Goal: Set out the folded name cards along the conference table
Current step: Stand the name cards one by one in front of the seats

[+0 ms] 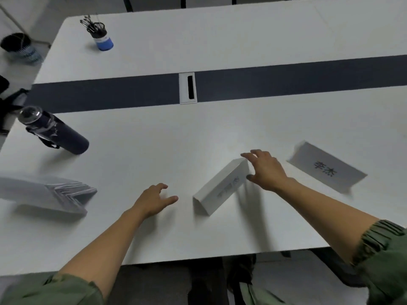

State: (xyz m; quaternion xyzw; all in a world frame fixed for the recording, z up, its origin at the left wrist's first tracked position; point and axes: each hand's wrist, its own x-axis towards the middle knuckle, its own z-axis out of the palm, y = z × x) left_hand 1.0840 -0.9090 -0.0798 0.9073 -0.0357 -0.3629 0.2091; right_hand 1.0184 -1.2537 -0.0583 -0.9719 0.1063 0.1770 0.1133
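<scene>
Items on my white table (pixel 154 133), apart from the work: dark blue bottle (pixel 55 130) with clear cap, far left; blue pen cup (pixel 103 39) holding dark pens, far corner; white cable grommet (pixel 187 88) set in the dark centre strip (pixel 286 83). Mesh wastebasket (pixel 21 48) on floor beyond.

Open table ahead, clutter at the sides

Bare table (pixel 154 133) lies open centrally; a bottle (pixel 55 130) and card stack (pixel 55 194) block the left, a name card (pixel 326 168) the right.

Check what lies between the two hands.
Head view: a tented name card stands between the left hand and right hand; the right fingertips touch its far end.
</scene>
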